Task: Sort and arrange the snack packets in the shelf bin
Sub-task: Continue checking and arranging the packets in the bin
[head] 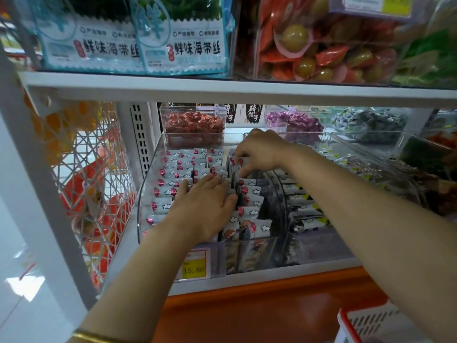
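A clear plastic shelf bin [144, 194] on the lower shelf holds rows of small white snack packets [173, 169] with red dots and cloud prints. My left hand [205, 206] lies flat with straight fingers on the packets in the middle of the bin, pressing them leftward. My right hand [259, 152] reaches in farther back and pinches an upright packet [235, 167] at the right row. More packets [252, 211] stand in a row along the bin's right side.
A neighbouring clear bin [304, 209] at the right holds dark-and-white packets. Behind stand tubs of red [194, 125] and purple [296, 122] sweets. A yellow price tag [194, 268] is on the bin front. A shelf board [222, 87] overhangs closely. A white basket [366, 323] is at the lower right.
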